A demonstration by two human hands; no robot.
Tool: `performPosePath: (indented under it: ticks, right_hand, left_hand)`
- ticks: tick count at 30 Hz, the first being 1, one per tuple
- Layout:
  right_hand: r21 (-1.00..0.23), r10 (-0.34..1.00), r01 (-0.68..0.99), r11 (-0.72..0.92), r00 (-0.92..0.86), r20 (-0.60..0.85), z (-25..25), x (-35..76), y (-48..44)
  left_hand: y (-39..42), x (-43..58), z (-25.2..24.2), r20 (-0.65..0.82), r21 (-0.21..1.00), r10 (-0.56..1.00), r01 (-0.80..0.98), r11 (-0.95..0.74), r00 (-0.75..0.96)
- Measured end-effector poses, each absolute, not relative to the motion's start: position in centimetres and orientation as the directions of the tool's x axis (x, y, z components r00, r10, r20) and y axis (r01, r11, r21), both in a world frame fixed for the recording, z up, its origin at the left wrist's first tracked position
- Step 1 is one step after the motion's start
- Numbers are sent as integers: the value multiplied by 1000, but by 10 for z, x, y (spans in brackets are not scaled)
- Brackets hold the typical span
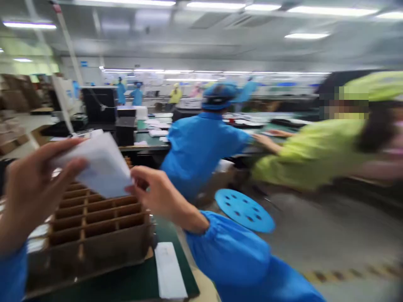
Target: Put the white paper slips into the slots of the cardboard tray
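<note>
Between my two hands is a white packet point(102, 165), perhaps a thin bag or folded sheet; blur hides its exact kind. My left hand point(40, 180) pinches its left end with thumb and fingers. At its lower right corner, the fingertips of my right hand point(157, 191) are closed on it. Below the packet stands a brown cardboard box point(103, 247) with divider compartments, on a green table point(170, 235). A flat white strip point(170, 268) lies on the table to the right of the box.
A blue round stool point(244, 209) with holes stands on the floor to the right. Ahead, a person in blue point(204, 147) sits at a long bench. A person in yellow-green point(302, 155) leans toward that bench. Black boxes point(100, 109) and papers point(157, 126) sit farther back.
</note>
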State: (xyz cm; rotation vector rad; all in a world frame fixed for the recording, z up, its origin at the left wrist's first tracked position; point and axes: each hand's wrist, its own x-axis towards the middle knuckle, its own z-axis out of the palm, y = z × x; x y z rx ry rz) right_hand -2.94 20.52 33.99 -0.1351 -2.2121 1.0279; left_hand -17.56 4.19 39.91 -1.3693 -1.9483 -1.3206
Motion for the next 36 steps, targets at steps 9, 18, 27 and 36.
performPosePath:
  ticks: [9,18,27,36]
  right_hand:
    - [-717,312,-142,683,-830,462,321,-211,190]
    - [-671,323,-67,738,-838,439,293,-251,200]
    - [-701,336,-49,712,-852,402,264,-269,196]
    - [-740,355,-46,672,-857,375,266,-272,201]
  left_hand:
    - [30,-322,397,660,613,489,785,86,-570]
    - [34,-366,354,627,694,471,720,24,-620]
    - [32,-386,330,601,700,480,711,70,-639]
    - [37,-392,343,611,639,538,763,99,-581]
